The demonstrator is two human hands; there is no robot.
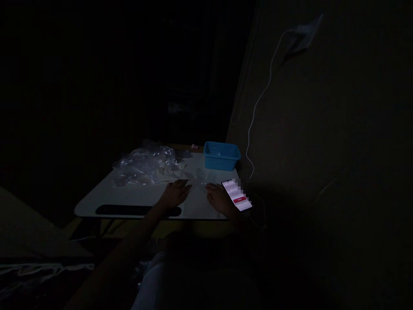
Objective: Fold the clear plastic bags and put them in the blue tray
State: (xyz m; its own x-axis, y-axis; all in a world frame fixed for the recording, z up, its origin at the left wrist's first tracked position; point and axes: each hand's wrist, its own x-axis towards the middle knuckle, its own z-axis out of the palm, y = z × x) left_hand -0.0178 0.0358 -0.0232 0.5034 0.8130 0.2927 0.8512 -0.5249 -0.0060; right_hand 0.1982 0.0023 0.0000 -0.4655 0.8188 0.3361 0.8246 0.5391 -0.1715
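My left hand [176,193] rests low over the white table [135,198], palm down with its fingers spread a little apart. To its right, my right hand [218,198] lies in the same way, fingers stretched toward the left. Just beyond the fingertips, a thin see-through plastic piece [200,174] lies flat on the table; its outline is faint in the dark. A pile of crumpled clear plastic bags [142,165] spreads beyond my left hand. A lit phone [237,196] sits beside my right wrist.
A blue plastic basin [221,161] stands at the table's back right corner. Near it is a small pinkish-white object [194,147]. A dark slot [129,210] runs along the front edge. A white cable [253,116] hangs down the right wall. The room is very dark.
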